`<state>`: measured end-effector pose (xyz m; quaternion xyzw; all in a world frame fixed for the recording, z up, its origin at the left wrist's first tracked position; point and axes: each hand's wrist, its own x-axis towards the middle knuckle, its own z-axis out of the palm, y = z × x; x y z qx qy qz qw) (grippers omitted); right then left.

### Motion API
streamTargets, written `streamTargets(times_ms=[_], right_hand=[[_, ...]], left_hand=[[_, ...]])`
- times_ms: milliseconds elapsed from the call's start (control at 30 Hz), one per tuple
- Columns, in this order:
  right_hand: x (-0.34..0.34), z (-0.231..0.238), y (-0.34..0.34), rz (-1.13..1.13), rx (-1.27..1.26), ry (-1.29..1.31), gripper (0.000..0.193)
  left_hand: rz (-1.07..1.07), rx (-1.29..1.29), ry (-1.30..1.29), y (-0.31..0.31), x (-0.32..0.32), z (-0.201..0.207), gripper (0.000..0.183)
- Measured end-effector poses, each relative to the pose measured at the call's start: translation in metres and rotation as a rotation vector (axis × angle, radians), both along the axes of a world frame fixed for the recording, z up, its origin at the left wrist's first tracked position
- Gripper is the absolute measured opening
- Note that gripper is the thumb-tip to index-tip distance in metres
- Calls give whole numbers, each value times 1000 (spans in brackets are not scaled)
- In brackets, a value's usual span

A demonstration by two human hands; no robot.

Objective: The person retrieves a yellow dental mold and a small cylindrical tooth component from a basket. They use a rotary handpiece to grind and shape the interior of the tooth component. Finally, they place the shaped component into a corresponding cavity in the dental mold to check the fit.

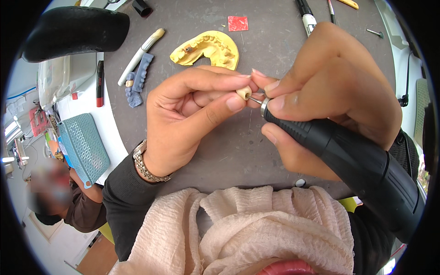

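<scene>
Between the thumb and fingers of my left hand (183,112) is a small cream dental crown (244,92), its hollow side turned toward the right. My right hand (339,96) grips a black rotary handpiece (348,156) like a pen. The handpiece's thin metal bur (255,100) reaches to the crown's opening; whether its tip touches the inside I cannot tell. The two hands meet above the middle of the desk, fingertips close together. Just beyond them lies a yellow dental cast (229,48), shaped like an arch of teeth.
Left of the cast lie a blue-grey bite piece (144,73), smaller blue-grey model parts (133,95) and a white stick-like tool (137,59). A red square (238,23) and a marker (308,18) lie at the back. A blue basket (85,146) and another person (68,197) are at left.
</scene>
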<state>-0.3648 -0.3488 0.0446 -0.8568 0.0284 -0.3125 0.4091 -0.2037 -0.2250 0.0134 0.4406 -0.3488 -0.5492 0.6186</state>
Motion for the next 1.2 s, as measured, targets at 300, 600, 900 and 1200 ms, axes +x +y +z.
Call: streamTargets(times_ms=[300,600,900,1200], right_hand=[[-1,3,2,-41,9,16,29],[0,2,3,-14,15,37,28],[-2,3,3,-50,15,7,28],[0,3,0,4,-14,30,28]], left_hand=[[-20,-30,-27,-1,1,0,31],[-6,-24,-28,2,1,-2,29],[-24,-24,-18,-4,-2,3,24],[-7,-6,-9,0,-2,3,19]])
